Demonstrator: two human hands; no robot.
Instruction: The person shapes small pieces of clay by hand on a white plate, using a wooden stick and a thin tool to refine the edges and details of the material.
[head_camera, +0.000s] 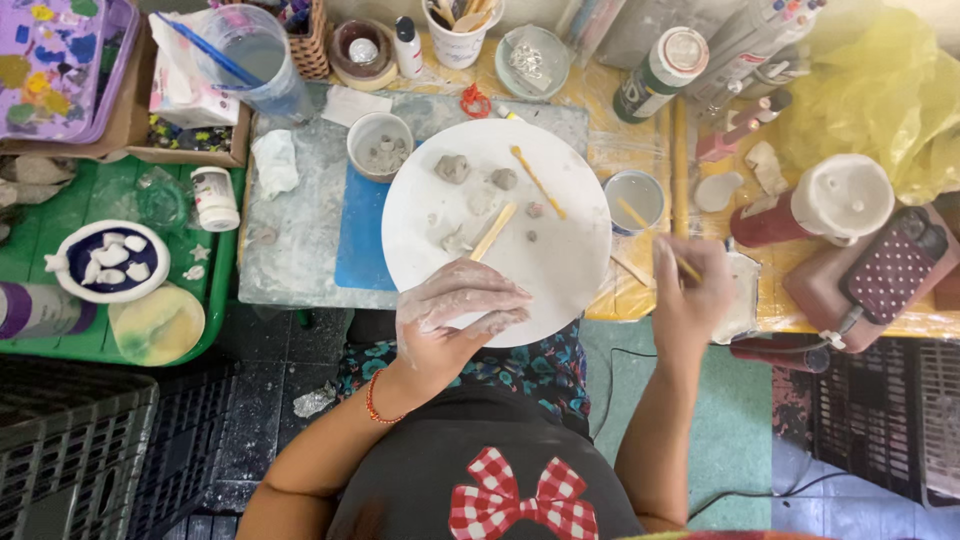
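two hands at work | my left hand (455, 310), fingers curled on the round white board (560, 270), clay-slick | right hand (690, 290) pinching a thin wooden stick (683, 264), light, stiff; clay lumps (452, 168) soft, judged fragile

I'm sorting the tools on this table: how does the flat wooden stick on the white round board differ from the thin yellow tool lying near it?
The flat wooden stick is broad and pale; the thin yellow tool is slender and brighter yellow. The stick leans down to the left, the yellow tool down to the right. The stick lies nearer the left hand. Both rest untouched on the white round board.
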